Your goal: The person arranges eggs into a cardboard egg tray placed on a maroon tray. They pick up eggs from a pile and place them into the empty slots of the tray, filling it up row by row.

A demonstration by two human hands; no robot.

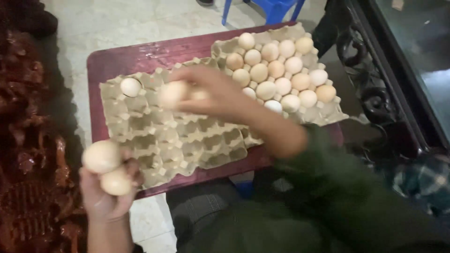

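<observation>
My left hand [108, 194] is at the lower left, beside the near corner of a cardboard egg tray [187, 140], and holds two pale brown eggs [102, 157] stacked one on the other. My right hand [211, 93], blurred by motion, reaches over the same tray and holds eggs [172, 95] at its fingertips; a second one shows behind the thumb. One white egg [131, 86] sits in the far left cup of this tray, whose other cups are bare. A second tray [328, 112] to the right holds several eggs [276, 70].
Both trays rest on a small dark red table [140, 56] over a pale tiled floor. A carved dark wooden piece runs along the left edge, dark furniture stands on the right, and blue chair legs [272, 7] show at the top.
</observation>
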